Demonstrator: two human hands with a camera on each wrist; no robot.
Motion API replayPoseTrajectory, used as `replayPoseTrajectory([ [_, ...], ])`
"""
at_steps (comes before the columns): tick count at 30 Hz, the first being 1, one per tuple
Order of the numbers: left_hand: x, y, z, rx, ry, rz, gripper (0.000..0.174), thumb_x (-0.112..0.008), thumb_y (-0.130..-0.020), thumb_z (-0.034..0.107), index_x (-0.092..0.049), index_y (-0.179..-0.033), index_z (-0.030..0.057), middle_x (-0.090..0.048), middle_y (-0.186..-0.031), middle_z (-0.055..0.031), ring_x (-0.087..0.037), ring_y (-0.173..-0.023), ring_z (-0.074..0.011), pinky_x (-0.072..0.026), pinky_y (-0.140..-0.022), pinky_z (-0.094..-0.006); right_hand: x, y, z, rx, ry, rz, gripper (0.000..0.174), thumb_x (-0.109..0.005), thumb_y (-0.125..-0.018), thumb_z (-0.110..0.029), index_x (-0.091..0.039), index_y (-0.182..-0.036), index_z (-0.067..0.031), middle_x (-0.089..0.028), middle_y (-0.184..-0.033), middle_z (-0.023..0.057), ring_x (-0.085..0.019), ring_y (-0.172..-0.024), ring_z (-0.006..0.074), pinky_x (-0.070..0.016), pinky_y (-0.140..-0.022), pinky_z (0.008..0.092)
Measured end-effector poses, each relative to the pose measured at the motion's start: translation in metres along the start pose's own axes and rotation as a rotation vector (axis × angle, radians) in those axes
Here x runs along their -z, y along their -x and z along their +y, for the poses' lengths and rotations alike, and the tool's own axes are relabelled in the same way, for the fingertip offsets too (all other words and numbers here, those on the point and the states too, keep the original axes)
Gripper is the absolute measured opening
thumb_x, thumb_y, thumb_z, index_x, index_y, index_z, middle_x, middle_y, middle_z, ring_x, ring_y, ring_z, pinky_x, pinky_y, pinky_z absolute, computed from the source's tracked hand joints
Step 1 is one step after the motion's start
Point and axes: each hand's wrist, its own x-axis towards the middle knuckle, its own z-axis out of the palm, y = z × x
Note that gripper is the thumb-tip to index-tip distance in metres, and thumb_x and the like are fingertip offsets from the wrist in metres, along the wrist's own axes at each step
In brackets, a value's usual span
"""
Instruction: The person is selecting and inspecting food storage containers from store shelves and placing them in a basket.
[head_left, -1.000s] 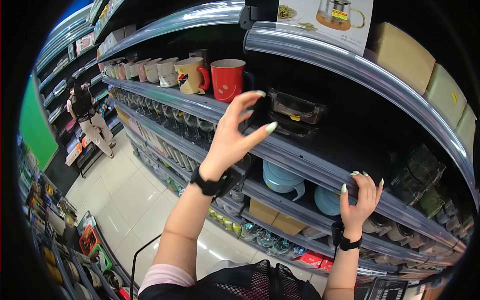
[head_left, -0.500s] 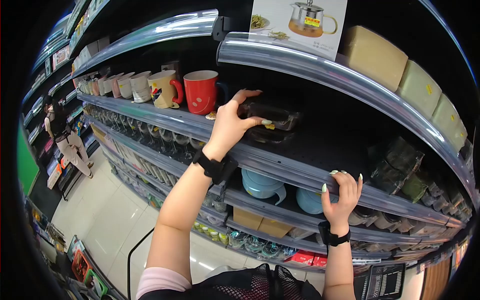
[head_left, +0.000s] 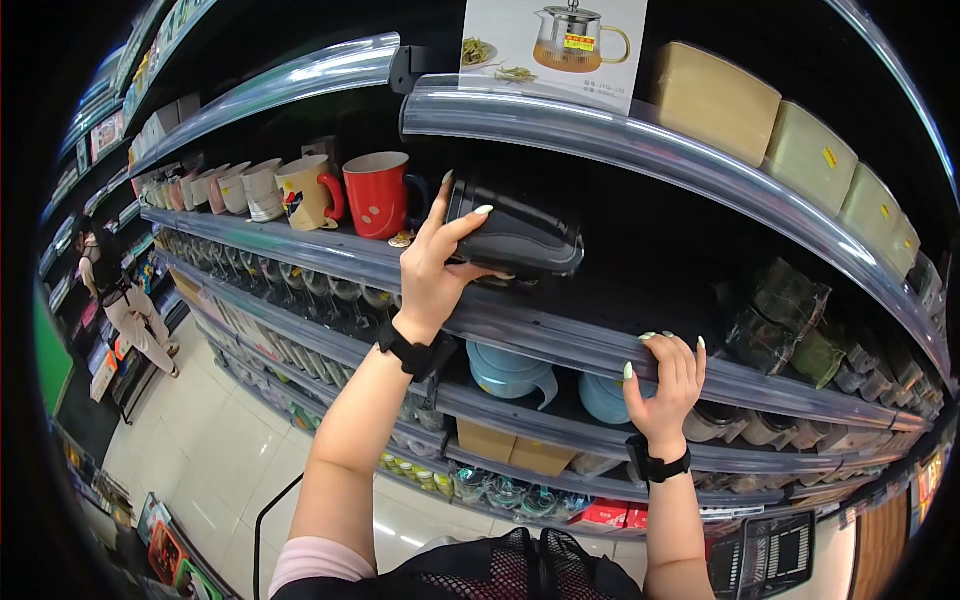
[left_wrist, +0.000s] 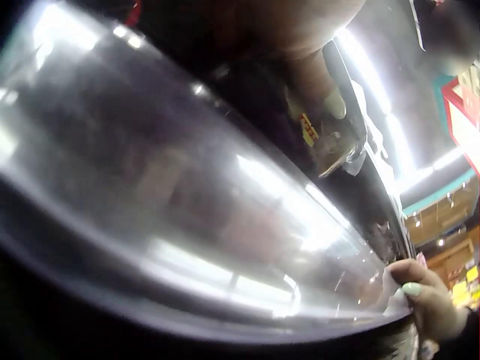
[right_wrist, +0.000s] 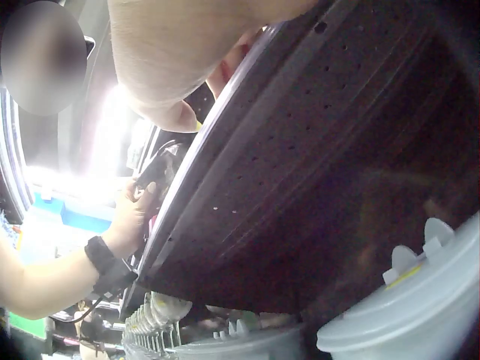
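My left hand [head_left: 432,262] grips a dark, rectangular lidded box [head_left: 520,236] at its left end, fingers over the top and thumb beneath. The box is tilted above the middle shelf, just right of a red mug [head_left: 377,195]. In the left wrist view, the thumb shows beside a clear, shiny corner with a yellow price tag [left_wrist: 308,130]. Farther right, my right hand [head_left: 666,390] rests its fingertips on the shelf's front edge [head_left: 560,340], holding no goods. The right wrist view shows its thumb against that edge from below.
A row of mugs [head_left: 264,190] runs left along the shelf, with stemmed glasses [head_left: 290,268] underneath. Blue lidded pots [head_left: 505,372] sit below. Overhead, a curved shelf edge [head_left: 600,130] carries boxes. Dark wrapped packages [head_left: 780,310] stand right. Another person [head_left: 125,300] stands in the aisle.
My left hand has reached into the shelf, taken hold of the dark box and tilted it up. The right hand stays on the shelf edge while the head view has shifted.
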Motion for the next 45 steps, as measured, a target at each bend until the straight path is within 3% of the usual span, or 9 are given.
replayPoseTrajectory([
  [7, 0.015, 0.016, 0.027, -0.287, -0.091, -0.030, 0.053, -0.075, -0.062, -0.002, -0.068, -0.112, 0.0123, -0.044, -0.140, -0.0321, -0.059, -0.116, -0.0409, -0.0540, -0.090, -0.0360, 0.003, -0.001, 0.000, -0.007, -0.006, -0.028, 0.036, -0.067, -0.074, -0.022, -0.063, -0.106, -0.0083, -0.065, -0.109, 0.0056, -0.058, -0.109, 0.0260, -0.0256, -0.112, 0.0468],
  [15, 0.025, 0.095, 0.088, 0.027, 0.130, -0.038, 0.056, -0.070, -0.079, 0.002, -0.052, -0.132, 0.0016, -0.052, -0.130, -0.0341, -0.063, -0.109, -0.0400, -0.0536, -0.087, -0.0365, 0.035, 0.006, -0.022, -0.235, -0.557, -0.090, 0.053, -0.064, -0.085, -0.035, -0.057, -0.125, 0.0000, -0.061, -0.128, 0.0163, -0.048, -0.131, 0.0314, -0.0089, -0.118, 0.0500],
  [23, 0.018, 0.175, 0.086, 0.242, 0.357, -0.322, 0.094, -0.082, -0.071, 0.015, -0.029, -0.145, -0.0074, -0.059, -0.122, -0.0280, -0.066, -0.101, -0.0347, -0.0530, -0.084, -0.0359, 0.042, 0.046, -0.079, -0.845, -1.472, -0.287, 0.099, -0.081, -0.077, -0.018, -0.015, -0.150, -0.0019, -0.040, -0.141, 0.0146, -0.041, -0.132, 0.0251, -0.0355, -0.107, 0.0372],
  [25, 0.018, 0.169, 0.085, 0.887, 0.638, -0.466, 0.100, -0.090, -0.064, 0.029, -0.035, -0.143, -0.0012, -0.047, -0.137, -0.0281, -0.056, -0.119, -0.0425, -0.0471, -0.098, -0.0458, 0.045, 0.050, -0.084, -0.718, -1.535, -0.093, 0.099, -0.082, -0.076, -0.011, -0.016, -0.149, -0.0025, -0.039, -0.143, 0.0164, -0.042, -0.132, 0.0255, -0.0416, -0.104, 0.0419],
  [26, 0.017, 0.163, 0.084, 0.169, 0.284, -0.447, 0.115, -0.091, -0.058, 0.038, -0.026, -0.148, 0.0069, -0.038, -0.145, -0.0261, -0.053, -0.121, -0.0460, -0.0442, -0.101, -0.0515, 0.038, 0.056, -0.079, -0.436, -1.276, -0.028, 0.100, -0.084, -0.072, -0.011, -0.019, -0.148, -0.0050, -0.044, -0.138, 0.0210, -0.049, -0.126, 0.0307, -0.0439, -0.101, 0.0501],
  [28, 0.003, 0.169, 0.084, 0.002, 0.319, -0.241, 0.132, -0.090, -0.054, 0.041, -0.007, -0.152, 0.0132, -0.033, -0.148, -0.0264, -0.050, -0.124, -0.0451, -0.0414, -0.103, -0.0541, 0.043, 0.055, -0.070, -0.129, -0.778, 0.004, 0.095, -0.083, -0.070, -0.011, -0.025, -0.146, -0.0066, -0.050, -0.131, 0.0252, -0.057, -0.117, 0.0366, -0.0438, -0.100, 0.0564],
  [33, 0.007, 0.136, 0.102, 0.295, 0.525, -0.410, 0.117, -0.087, -0.068, 0.008, -0.007, -0.154, 0.0113, -0.037, -0.146, -0.0280, -0.048, -0.129, -0.0338, -0.0420, -0.105, -0.0459, 0.048, 0.055, -0.048, 0.168, -0.492, 0.009, 0.037, -0.067, -0.082, -0.015, -0.055, -0.116, -0.0232, -0.056, -0.126, 0.0197, -0.058, -0.112, 0.0404, -0.0286, -0.110, 0.0598],
  [38, 0.004, 0.133, 0.098, 0.256, 0.387, -0.383, 0.081, -0.076, -0.078, 0.004, -0.031, -0.146, 0.0069, -0.045, -0.140, -0.0277, -0.055, -0.122, -0.0330, -0.0465, -0.101, -0.0432, 0.059, 0.059, -0.056, -0.124, -0.653, -0.115, 0.040, -0.066, -0.084, -0.035, -0.058, -0.123, -0.0270, -0.059, -0.124, 0.0150, -0.056, -0.116, 0.0382, -0.0187, -0.117, 0.0532],
  [45, -0.012, 0.135, 0.103, 0.377, 0.484, -0.266, 0.068, -0.081, -0.073, 0.005, -0.046, -0.131, 0.0023, -0.059, -0.127, -0.0221, -0.053, -0.125, -0.0374, -0.0437, -0.104, -0.0439, 0.051, 0.056, -0.043, 0.243, -0.405, -0.019, 0.048, -0.070, -0.079, -0.044, -0.057, -0.125, -0.0388, -0.058, -0.124, 0.0075, -0.057, -0.115, 0.0344, -0.0242, -0.115, 0.0496],
])
